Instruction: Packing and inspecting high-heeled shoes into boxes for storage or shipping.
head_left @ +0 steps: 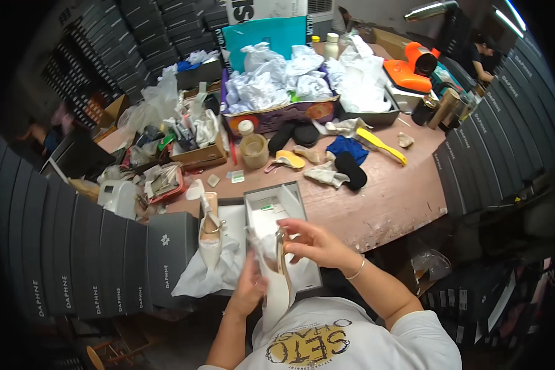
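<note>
Closest to the lens, at six o'clock, a white printed T-shirt (pixel 345 339) fills the bottom edge, with both bare forearms rising from it.

At nine o'clock a curved row of dark grey shoe boxes (pixel 74 259) stands on end. Just right of them, a cream slingback shoe (pixel 210 237) lies on crumpled white tissue paper (pixel 197 277) in an open tray.

Toward centre, the left hand (pixel 251 288) cups the lower part of a second cream shoe (pixel 277 290), its grip wrapped round the sole side with the fingers half closed. This shoe is held upright above the near edge of the open white shoe box (pixel 302 213), just in front of the T-shirt. The right hand (pixel 311 242), with a thin bracelet at the wrist, pinches the shoe's upper end; whether it holds the strap or a wad of stuffing paper is hard to tell, since the fingers hide that spot.

Beyond, at twelve o'clock, the brown counter (pixel 388 197) carries a round tan container (pixel 253 150), a carton heaped with white paper (pixel 277 92), a blue cloth (pixel 346 147), black pads (pixel 351 169) and a yellow brush (pixel 382 145). At one o'clock sits an orange tool (pixel 410 68). More grey boxes (pixel 505 142) line the edge at three o'clock.
</note>
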`<state>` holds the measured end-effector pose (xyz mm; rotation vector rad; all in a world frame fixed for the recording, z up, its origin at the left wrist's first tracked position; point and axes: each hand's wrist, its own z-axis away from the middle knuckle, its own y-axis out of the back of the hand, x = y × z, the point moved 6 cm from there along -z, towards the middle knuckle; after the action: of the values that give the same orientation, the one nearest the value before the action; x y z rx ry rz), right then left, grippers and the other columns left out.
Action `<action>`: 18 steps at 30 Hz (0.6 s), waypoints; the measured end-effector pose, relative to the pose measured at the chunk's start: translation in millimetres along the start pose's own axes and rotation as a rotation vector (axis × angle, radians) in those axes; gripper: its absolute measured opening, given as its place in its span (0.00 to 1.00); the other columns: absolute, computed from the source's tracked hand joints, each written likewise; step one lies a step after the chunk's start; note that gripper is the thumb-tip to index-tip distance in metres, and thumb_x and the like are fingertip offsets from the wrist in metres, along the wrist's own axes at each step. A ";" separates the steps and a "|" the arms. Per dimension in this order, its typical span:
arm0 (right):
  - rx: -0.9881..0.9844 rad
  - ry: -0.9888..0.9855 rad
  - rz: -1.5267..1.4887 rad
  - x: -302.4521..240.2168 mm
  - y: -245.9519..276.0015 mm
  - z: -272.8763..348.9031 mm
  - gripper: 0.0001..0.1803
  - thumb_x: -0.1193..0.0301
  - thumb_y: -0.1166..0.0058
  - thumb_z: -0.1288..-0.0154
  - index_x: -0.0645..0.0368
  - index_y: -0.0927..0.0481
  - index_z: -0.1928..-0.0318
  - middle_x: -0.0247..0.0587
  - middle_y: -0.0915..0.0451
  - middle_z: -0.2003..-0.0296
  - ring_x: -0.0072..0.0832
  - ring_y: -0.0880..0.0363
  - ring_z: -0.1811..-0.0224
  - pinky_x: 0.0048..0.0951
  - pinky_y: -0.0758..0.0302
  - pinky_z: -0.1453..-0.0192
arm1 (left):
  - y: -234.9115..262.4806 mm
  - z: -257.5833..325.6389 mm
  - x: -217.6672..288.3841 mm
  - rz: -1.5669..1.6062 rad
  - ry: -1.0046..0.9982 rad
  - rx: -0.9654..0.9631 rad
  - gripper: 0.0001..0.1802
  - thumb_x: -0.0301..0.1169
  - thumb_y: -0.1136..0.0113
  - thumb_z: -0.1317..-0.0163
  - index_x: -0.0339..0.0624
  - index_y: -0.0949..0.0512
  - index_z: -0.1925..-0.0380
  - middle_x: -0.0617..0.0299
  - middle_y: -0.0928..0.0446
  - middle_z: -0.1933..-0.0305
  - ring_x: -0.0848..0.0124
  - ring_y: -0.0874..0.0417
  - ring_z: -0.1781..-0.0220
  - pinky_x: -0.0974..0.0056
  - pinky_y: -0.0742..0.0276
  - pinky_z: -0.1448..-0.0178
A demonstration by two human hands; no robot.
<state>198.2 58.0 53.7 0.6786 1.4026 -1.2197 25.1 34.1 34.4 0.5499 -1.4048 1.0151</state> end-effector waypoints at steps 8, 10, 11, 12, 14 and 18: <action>0.003 0.163 0.452 2.2 20.4 -6.5 0.10 0.70 0.45 0.32 0.62 0.18 0.55 0.35 0.19 0.66 0.20 0.19 0.66 0.23 0.21 0.64 | -9.0 -13.8 -42.7 0.462 0.237 0.188 0.29 0.48 0.57 0.28 0.39 0.38 0.37 0.55 0.24 0.64 0.66 0.19 0.69 0.62 0.19 0.62; 0.403 0.231 0.577 -13.3 84.5 -28.9 0.10 0.70 0.43 0.34 0.64 0.18 0.58 0.43 0.18 0.65 0.30 0.18 0.64 0.29 0.21 0.62 | -7.7 -14.1 -54.4 0.461 0.305 0.162 0.28 0.51 0.57 0.29 0.40 0.35 0.41 0.57 0.24 0.67 0.67 0.19 0.70 0.63 0.20 0.62; 0.585 0.445 0.846 -22.4 115.7 -40.2 0.11 0.69 0.43 0.35 0.65 0.19 0.59 0.47 0.19 0.65 0.36 0.17 0.64 0.31 0.21 0.62 | -6.5 -17.3 -54.7 0.483 0.311 0.183 0.27 0.51 0.56 0.29 0.40 0.32 0.44 0.58 0.24 0.68 0.67 0.19 0.71 0.63 0.20 0.63; 0.627 0.406 0.931 -25.5 135.3 -56.1 0.10 0.70 0.43 0.37 0.64 0.19 0.60 0.49 0.18 0.64 0.44 0.19 0.61 0.38 0.22 0.60 | -5.2 -22.1 -54.4 0.507 0.314 0.209 0.26 0.52 0.56 0.29 0.40 0.30 0.48 0.58 0.24 0.69 0.67 0.19 0.71 0.63 0.20 0.63; 0.537 0.319 1.299 -3.1 163.6 -90.4 0.09 0.69 0.42 0.40 0.59 0.17 0.61 0.46 0.19 0.63 0.41 0.21 0.56 0.42 0.27 0.51 | -1.6 -34.3 -54.6 0.566 0.323 0.230 0.26 0.53 0.56 0.30 0.40 0.27 0.55 0.58 0.24 0.71 0.67 0.19 0.72 0.63 0.20 0.63; 0.429 0.225 1.923 62.9 193.1 -134.2 0.09 0.68 0.53 0.39 0.54 0.19 0.67 0.42 0.20 0.64 0.37 0.23 0.54 0.47 0.34 0.46 | 5.5 -56.3 -54.0 0.717 0.378 0.190 0.28 0.54 0.59 0.30 0.40 0.24 0.68 0.59 0.23 0.72 0.67 0.20 0.69 0.63 0.22 0.60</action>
<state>310.6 226.9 -80.8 1.8142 0.1165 0.1928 57.9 70.1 -26.8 -0.0438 -1.1796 1.7346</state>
